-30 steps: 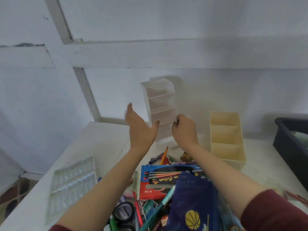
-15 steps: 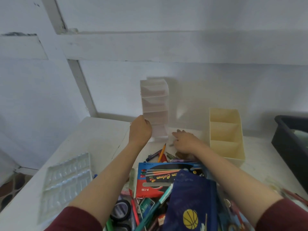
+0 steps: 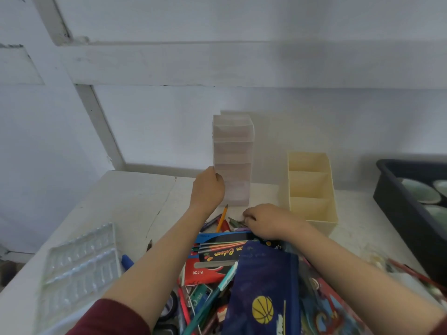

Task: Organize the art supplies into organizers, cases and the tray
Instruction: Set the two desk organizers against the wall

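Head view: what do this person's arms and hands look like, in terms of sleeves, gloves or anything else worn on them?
Both the left hand and the right hand are bare, with no gloves and no ring, watch or bracelet in sight. The forearms are uncovered. A dark red sleeve, plain and unmarked, sits pushed up near the left elbow. The right arm's sleeve is hardly in view.

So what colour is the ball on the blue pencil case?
Yellow with dark lines: it is a basketball, best seen in the head view.

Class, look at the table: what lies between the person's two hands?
In the head view, an orange pencil and a red pen lie on the table between the left hand, gripping the clear organizer, and the right hand.
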